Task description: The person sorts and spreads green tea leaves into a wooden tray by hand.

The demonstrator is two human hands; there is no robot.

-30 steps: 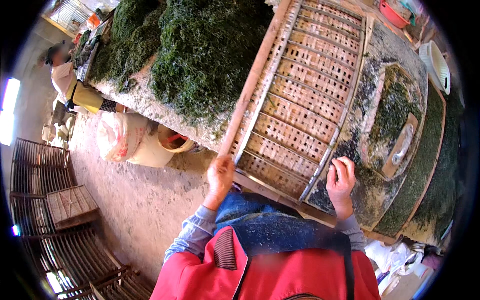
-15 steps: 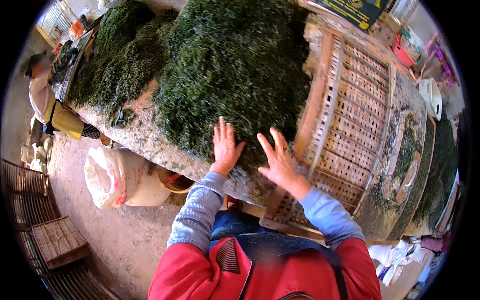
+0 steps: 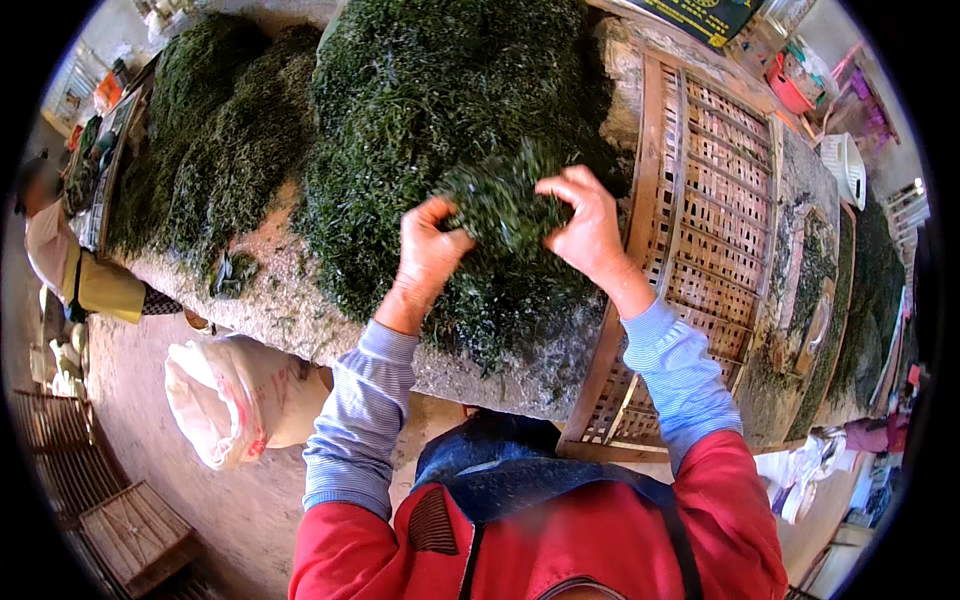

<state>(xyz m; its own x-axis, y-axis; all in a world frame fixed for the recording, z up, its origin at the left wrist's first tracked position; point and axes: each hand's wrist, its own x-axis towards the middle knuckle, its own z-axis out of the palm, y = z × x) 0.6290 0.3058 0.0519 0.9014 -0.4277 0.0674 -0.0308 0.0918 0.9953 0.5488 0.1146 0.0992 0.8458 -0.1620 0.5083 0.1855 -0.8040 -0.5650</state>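
A big heap of dark green, shredded-looking leaves [image 3: 400, 130] covers the middle of a pale, rough-topped table [image 3: 440, 385]. Between my hands, just over the heap's near side, is a loose clump of the same leaves [image 3: 508, 205], blurred by motion. My left hand [image 3: 430, 245] grips its left edge, thumb toward the clump. On the other edge my right hand [image 3: 588, 225] has its fingers bent into the leaves. Fingertips of both hands are partly buried. Right of the heap lies a wooden-framed tray [image 3: 715, 240] of woven slats.
Another dark green heap [image 3: 215, 130] lies to the left, and a person in a yellow apron [image 3: 110, 285] stands beyond it. An open white sack [image 3: 240, 390] stands on the floor below the table. A wooden-framed board [image 3: 140, 530] sits lower left. A white basket [image 3: 845, 170] is far right.
Both hands were over the heap's near edge with fingers spread. They have moved up and forward and now hold a clump of leaves between them. The view has shifted slightly.
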